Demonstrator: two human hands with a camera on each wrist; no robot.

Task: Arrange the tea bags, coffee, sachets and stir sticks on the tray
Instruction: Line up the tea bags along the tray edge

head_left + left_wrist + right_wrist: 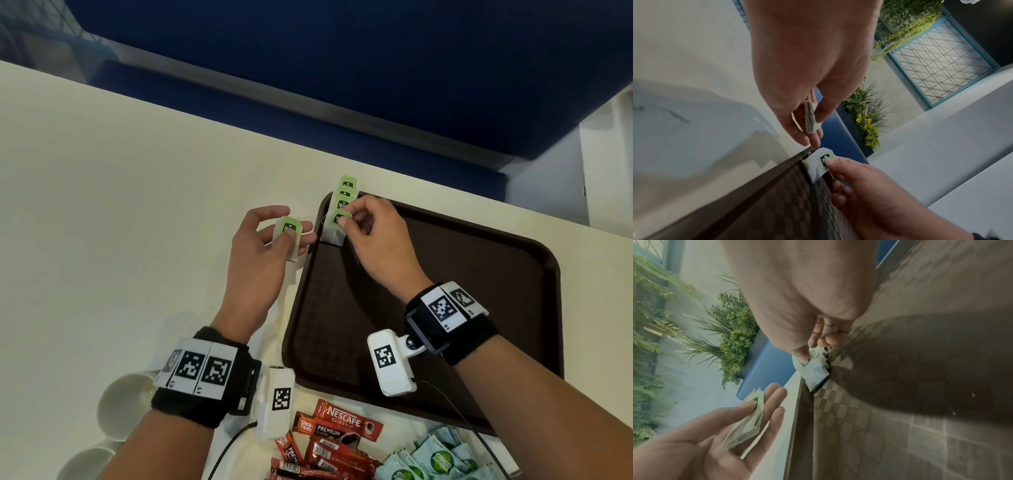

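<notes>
Brown checkered tray (479, 274), green-tagged tea bags (346, 192)

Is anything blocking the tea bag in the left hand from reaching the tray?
Nothing visible. The left hand holds its tea bag just outside the tray, near the corner where the right hand sets another.

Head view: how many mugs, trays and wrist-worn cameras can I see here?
White mugs: 2
Brown tray: 1
Wrist cameras: 2
Total: 5
</notes>
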